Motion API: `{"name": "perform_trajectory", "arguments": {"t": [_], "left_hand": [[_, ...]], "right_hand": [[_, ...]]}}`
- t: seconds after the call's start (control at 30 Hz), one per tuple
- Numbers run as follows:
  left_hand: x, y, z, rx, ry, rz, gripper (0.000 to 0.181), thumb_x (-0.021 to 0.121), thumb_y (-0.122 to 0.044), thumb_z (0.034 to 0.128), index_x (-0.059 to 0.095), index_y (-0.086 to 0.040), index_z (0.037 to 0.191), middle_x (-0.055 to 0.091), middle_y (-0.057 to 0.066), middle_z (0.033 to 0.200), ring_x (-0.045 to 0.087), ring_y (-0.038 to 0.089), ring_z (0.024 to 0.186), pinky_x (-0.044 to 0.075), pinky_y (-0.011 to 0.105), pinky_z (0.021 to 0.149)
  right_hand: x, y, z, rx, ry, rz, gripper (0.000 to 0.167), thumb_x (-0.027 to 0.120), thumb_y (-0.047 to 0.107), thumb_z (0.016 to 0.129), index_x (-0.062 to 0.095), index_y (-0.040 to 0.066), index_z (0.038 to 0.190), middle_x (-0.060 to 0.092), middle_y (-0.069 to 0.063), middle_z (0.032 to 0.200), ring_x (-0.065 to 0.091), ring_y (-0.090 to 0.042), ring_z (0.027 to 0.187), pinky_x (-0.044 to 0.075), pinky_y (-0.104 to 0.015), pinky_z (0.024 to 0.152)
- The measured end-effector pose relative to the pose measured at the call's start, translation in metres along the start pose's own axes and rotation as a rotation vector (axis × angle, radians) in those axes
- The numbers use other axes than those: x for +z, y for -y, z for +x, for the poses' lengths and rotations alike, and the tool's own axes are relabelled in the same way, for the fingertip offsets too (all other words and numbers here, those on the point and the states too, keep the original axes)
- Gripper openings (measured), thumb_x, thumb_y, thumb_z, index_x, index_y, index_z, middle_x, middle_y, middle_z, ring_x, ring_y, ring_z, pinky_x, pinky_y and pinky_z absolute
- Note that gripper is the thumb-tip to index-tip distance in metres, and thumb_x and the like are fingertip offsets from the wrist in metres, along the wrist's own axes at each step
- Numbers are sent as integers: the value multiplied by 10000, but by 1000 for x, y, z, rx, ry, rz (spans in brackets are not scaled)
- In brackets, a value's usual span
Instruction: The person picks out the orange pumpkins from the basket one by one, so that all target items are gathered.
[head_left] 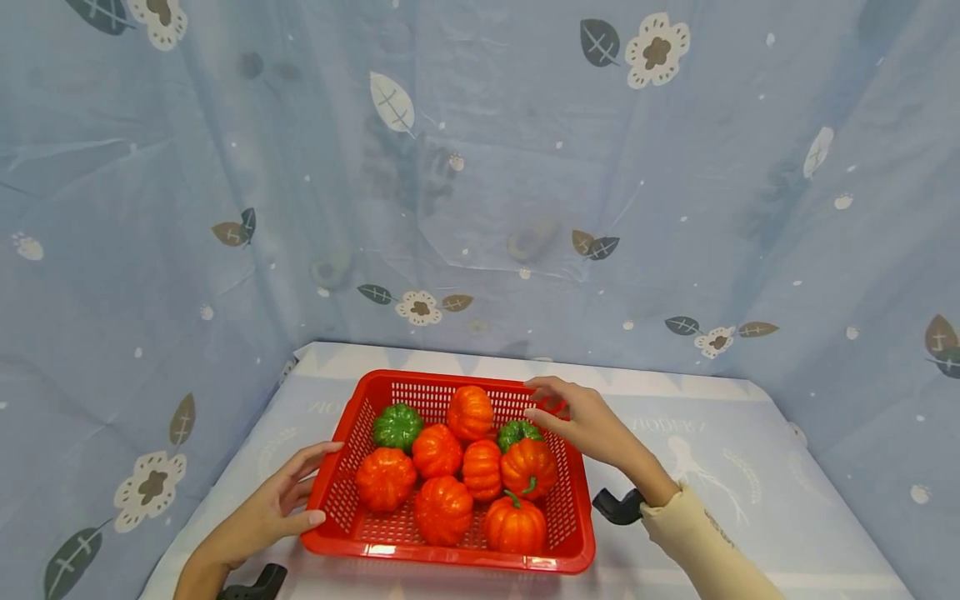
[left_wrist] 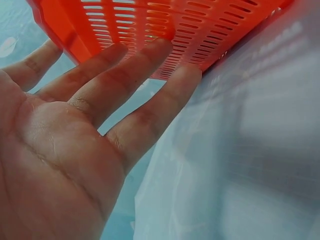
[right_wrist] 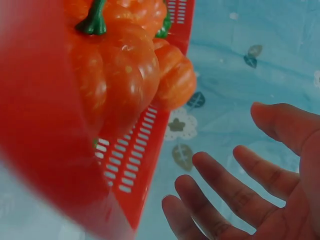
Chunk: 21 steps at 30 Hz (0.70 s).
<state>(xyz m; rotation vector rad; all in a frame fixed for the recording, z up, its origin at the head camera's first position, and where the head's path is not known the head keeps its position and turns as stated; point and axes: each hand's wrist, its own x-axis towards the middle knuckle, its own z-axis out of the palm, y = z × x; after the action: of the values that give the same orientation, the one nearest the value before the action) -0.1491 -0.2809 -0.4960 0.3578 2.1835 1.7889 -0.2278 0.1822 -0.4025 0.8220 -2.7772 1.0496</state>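
Right arm [head_left: 654, 477]: cream sleeve [head_left: 693, 546], dark lettering [head_left: 718, 528], black curved device [head_left: 618, 507]. Left arm [head_left: 201, 570]: similar black device [head_left: 262, 581].

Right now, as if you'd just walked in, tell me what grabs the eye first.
The bright red basket low in the middle of the head view stands out first, against pale blue cloth. Inside it, glossy orange pumpkins crowd together, with two green ones toward the back. Next come the hands: the left hand at the basket's left side, the right hand by its far right corner.
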Motion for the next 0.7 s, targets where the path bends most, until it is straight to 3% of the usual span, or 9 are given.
{"name": "perform_trajectory", "arguments": {"t": [0.2, 0.37, 0.6, 0.7], "left_hand": [[1, 2, 1, 2, -16, 34, 765, 702, -154, 944, 288, -148, 1586, 220, 264, 1629, 395, 559, 1371, 577, 427, 944], [1, 4, 2, 15, -24, 47, 748, 693, -150, 952, 295, -150, 1586, 227, 259, 1631, 396, 558, 1373, 567, 449, 962], [0, 5, 2, 23, -23, 35, 741, 687, -142, 952, 302, -163, 1585, 222, 253, 1635, 393, 561, 1378, 565, 445, 966], [0, 5, 1, 30, -25, 50, 751, 692, -155, 947, 295, -135, 1584, 225, 266, 1632, 379, 568, 1385, 555, 462, 981]], "right_hand": [[10, 2, 19, -11, 82, 22, 531, 712, 397, 976, 592, 114, 1409, 708, -78, 1218, 668, -254, 1101, 566, -516, 921], [12, 1, 28, -49, 154, 16, 503, 731, 385, 964, 618, 115, 1373, 705, -59, 1204, 657, -215, 1072, 564, -458, 918], [8, 0, 26, -164, 402, 52, 305, 762, 303, 949, 710, 186, 1226, 697, 22, 1210, 636, -258, 1038, 563, -443, 889], [5, -1, 23, -177, 513, 65, 330, 824, 256, 894, 715, 224, 1205, 681, 60, 1227, 618, -222, 1070, 545, -451, 927]]}}
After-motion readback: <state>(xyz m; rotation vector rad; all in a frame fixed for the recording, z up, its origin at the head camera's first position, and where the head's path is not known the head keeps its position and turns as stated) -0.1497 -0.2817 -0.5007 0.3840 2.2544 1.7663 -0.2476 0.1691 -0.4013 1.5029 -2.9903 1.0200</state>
